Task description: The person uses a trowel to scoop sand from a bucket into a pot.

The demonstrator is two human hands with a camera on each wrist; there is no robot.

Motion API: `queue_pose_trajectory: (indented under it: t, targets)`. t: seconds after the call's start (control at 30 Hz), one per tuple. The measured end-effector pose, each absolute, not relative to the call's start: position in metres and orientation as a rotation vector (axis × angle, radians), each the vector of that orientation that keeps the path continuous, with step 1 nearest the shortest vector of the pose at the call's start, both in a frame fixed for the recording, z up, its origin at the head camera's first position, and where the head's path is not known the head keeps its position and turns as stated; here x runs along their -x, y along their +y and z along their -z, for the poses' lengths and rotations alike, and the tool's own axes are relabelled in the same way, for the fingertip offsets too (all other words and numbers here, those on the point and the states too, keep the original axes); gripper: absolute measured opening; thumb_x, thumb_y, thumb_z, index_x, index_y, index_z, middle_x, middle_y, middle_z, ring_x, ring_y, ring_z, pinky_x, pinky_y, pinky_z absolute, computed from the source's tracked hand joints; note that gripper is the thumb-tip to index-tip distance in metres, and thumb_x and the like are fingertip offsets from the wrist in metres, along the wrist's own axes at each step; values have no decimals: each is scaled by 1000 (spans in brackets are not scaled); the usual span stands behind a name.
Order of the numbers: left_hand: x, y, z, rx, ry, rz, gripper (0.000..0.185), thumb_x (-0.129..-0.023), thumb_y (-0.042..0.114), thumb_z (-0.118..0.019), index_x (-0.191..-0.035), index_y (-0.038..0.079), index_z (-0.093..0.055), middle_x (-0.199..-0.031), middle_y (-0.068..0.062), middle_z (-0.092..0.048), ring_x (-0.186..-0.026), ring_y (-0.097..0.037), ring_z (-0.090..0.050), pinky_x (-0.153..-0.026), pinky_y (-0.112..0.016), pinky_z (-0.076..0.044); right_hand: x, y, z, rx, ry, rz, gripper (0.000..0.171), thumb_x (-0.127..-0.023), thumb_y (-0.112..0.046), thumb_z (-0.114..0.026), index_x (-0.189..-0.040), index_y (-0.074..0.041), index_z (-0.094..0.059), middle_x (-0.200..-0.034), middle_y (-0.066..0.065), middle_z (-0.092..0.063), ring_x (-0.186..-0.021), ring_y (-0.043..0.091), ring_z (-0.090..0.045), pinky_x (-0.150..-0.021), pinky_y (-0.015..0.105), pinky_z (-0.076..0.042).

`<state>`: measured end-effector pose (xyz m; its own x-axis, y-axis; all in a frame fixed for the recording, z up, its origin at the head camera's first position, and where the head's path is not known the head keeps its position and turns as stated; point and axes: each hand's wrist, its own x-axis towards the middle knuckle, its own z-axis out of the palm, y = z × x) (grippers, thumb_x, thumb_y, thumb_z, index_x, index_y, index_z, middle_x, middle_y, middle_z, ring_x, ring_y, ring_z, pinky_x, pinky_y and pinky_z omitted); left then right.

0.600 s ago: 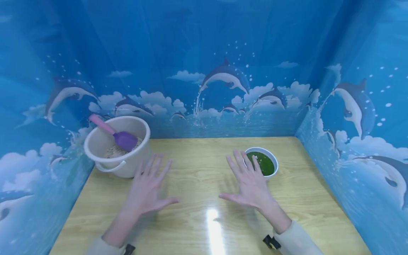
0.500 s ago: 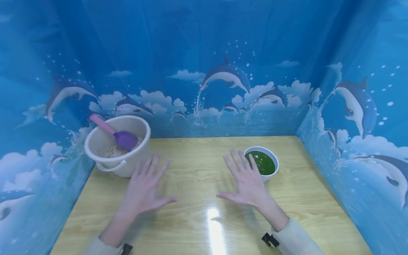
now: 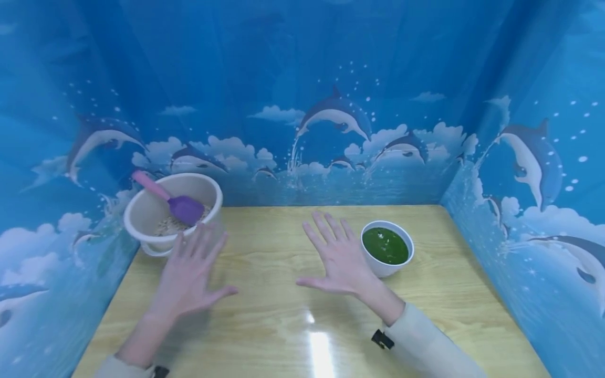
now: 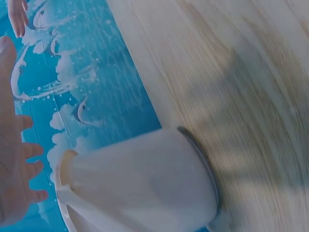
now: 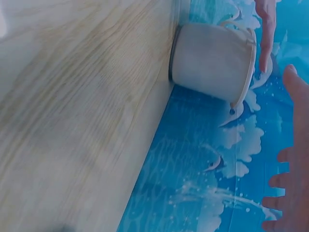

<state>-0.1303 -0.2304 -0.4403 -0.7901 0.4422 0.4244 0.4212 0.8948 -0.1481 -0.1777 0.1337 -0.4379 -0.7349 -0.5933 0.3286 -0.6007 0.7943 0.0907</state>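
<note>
My left hand hovers flat over the wooden table, fingers spread and holding nothing, its fingertips just in front of a beige bucket. A purple scoop with a pink handle lies in the bucket on pale grain. In the left wrist view the bucket shows close beside my palm. My right hand is also spread flat and holds nothing, just left of a white bowl filled with something green. The right wrist view shows the bucket across the table.
Blue dolphin-print walls close the table in at the back and on both sides. The bucket stands in the back left corner, the bowl right of centre. Bare tabletop lies between and in front of the hands.
Both hands have slid to the left and a little forward. The right hand has uncovered the bowl's left edge, and the left hand has come closer to the bucket.
</note>
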Motion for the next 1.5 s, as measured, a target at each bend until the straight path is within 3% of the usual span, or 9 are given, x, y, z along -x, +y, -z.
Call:
queue_pose_trajectory:
  t: [0.2,0.3,0.47,0.6,0.73,0.97,1.17,1.3,1.5]
  targets:
    - [127,-248,435,585,-2638,-77,118,-82,98,-38,-160,10,-41,-165,-28,-39,-152,-51,-37,-121,-74,-26,180,111,432,-985,-2600,-67,119,-81,-95,-48,-170,-21,-19,-178,11,-17,-163,39,-25,-128,64,-25]
    - [127,-259,435,566,-2639,-72,119,-82,97,-39,-161,8,-39,-165,-31,-37,-151,-53,-36,-123,-73,-23,181,99,431,-1021,-2590,-97,120,-79,-92,-56,-169,-20,-22,-178,11,-19,-163,39,-25,-129,63,-25]
    - [129,-274,433,572,-2577,-67,121,-86,98,-15,-156,5,-47,-161,-34,-41,-149,-55,-38,-123,-71,-25,188,81,433,-1058,-2557,-83,120,-81,-91,-54,-170,-22,-16,-178,11,-19,-162,38,-27,-127,63,-28]
    - [131,-285,430,569,-2552,-75,121,-86,98,-12,-154,5,-50,-159,-33,-44,-146,-54,-41,-120,-72,-28,194,68,433,-1080,-2536,-89,118,-82,-91,-54,-170,-22,-16,-177,12,-20,-161,39,-29,-126,64,-31]
    - [132,-298,429,531,-2587,-87,121,-84,100,-18,-160,9,-43,-160,-31,-44,-148,-52,-41,-118,-73,-29,199,54,433,-1102,-2513,-78,117,-82,-92,-53,-169,-20,-22,-176,13,-23,-160,39,-32,-126,62,-31]
    - [135,-317,429,486,-2643,-122,119,-81,97,-44,-162,10,-37,-162,-30,-42,-147,-52,-41,-120,-75,-26,203,29,431,-1157,-2538,-22,115,-85,-92,-47,-170,-20,-18,-178,13,-15,-162,38,-27,-129,60,-26]
    - [136,-330,429,429,-2687,-118,122,-78,88,-62,-165,10,-30,-159,-33,-42,-146,-54,-40,-121,-75,-23,209,8,429,-1182,-2518,50,114,-85,-94,-44,-169,-21,-22,-178,12,-17,-162,36,-27,-130,58,-25]
    - [139,-337,429,398,-2720,-113,120,-80,87,-62,-165,8,-30,-159,-34,-40,-147,-56,-36,-122,-74,-21,214,-5,428,-1185,-2531,96,113,-85,-95,-41,-170,-23,-19,-178,11,-16,-163,34,-27,-131,55,-23]
    - [141,-345,425,349,-2768,-105,119,-84,81,-63,-169,12,-17,-164,-34,-32,-153,-56,-28,-123,-74,-18,221,-26,429,-1228,-2537,104,112,-86,-94,-41,-170,-23,-18,-178,11,-17,-163,35,-25,-132,55,-21]
